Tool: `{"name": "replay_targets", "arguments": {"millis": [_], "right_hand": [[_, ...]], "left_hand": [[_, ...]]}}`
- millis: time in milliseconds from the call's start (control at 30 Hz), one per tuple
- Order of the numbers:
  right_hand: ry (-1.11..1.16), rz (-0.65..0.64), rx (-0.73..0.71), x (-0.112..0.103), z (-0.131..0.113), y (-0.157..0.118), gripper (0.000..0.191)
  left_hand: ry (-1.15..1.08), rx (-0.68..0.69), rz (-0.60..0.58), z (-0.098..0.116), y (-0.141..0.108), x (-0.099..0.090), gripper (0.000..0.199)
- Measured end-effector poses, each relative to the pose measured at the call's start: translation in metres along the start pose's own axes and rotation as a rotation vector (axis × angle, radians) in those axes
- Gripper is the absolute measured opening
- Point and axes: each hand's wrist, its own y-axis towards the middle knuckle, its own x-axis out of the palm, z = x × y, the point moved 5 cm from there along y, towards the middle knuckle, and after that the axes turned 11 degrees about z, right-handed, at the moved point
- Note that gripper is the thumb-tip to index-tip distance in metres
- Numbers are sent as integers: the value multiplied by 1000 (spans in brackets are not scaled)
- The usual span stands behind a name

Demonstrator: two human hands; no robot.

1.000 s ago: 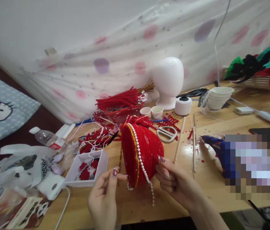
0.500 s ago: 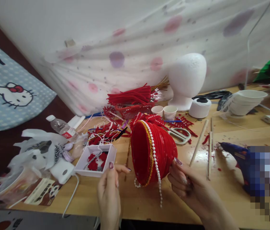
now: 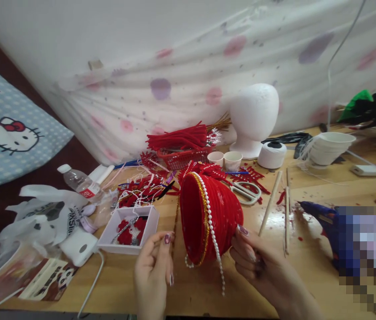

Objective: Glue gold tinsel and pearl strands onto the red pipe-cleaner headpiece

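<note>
A red hollow cup-shaped piece (image 3: 224, 213) is tilted with its opening toward the left. Gold trim and a string of white pearls (image 3: 210, 218) run along its rim, and the pearl end dangles below. My right hand (image 3: 261, 262) grips the piece at its lower right side, fingertips partly hidden behind it. To the left of the opening, my left hand (image 3: 153, 266) has thumb and index finger pinched on a thin gold strand (image 3: 176, 211) that hangs down beside the piece.
A white box (image 3: 128, 229) with red flowers, scissors (image 3: 246, 192), wooden sticks (image 3: 270, 202) and a blue glue gun (image 3: 321, 218) lie around. Behind stand a white foam head (image 3: 254, 115), paper cups (image 3: 233, 160) and a red basket (image 3: 183, 158). Plastic bags (image 3: 51, 209) lie at the left.
My left fingers, spread apart before, have closed on the gold strand. My right hand still holds the red piece. The view has shifted slightly.
</note>
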Motion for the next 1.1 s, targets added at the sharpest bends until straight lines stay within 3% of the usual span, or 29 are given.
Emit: {"name": "replay_targets", "arguments": {"millis": [100,200,300,367,467,533,733,1100], "right_hand": [[-13,17,-14,2,-1,0,65],[-56,-8,-18,6,-3,-2,71],[-141,44,-68,3,-5,-7,73],[-228,218,-235,-5,-12,-15,66],[-468,555,-620,-14,-29,-40,46],[-645,655,-776,-12,-34,-52,36],[-780,617,-731,-11,-33,-47,29],[-1061,542,-851,-7,-60,-39,31]], "left_hand": [[35,137,-20,4,-9,3,50],[30,321,-181,9,-26,21,62],[134,409,-331,2,-44,42,45],[212,485,-309,-3,-52,48,44],[250,581,-214,-7,-59,48,43],[250,623,-188,-7,-62,48,42],[251,652,-143,-4,-66,49,41],[221,614,-61,-15,-60,41,51]]}}
